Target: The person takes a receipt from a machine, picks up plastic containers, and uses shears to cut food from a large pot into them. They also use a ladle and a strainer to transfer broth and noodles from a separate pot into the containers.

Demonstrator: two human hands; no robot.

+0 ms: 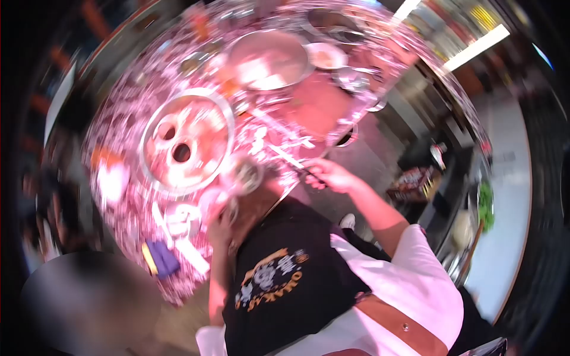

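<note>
My right hand (pixel 332 177) is closed around the dark handle of a knife (pixel 287 156). Its slim pale blade points up and to the left, over the near edge of the table. Motion smears my left hand (pixel 221 221), at the table's near edge just below a small round dish (pixel 244 176) with pale contents; I cannot tell what its fingers do. Beyond it lies a large round metal pan (pixel 230 133) with a reddish inside and two dark round spots. Small whitish pieces (pixel 259 140) are scattered near the blade's tip.
A wide round tray (pixel 267 59) and a white plate (pixel 326 56) stand farther back, near a reddish board (pixel 317 107). A dark blue cloth (pixel 161 258) lies at the table's lower left. On the right, a counter holds green leaves (pixel 485 206) and a printed box (pixel 414 184).
</note>
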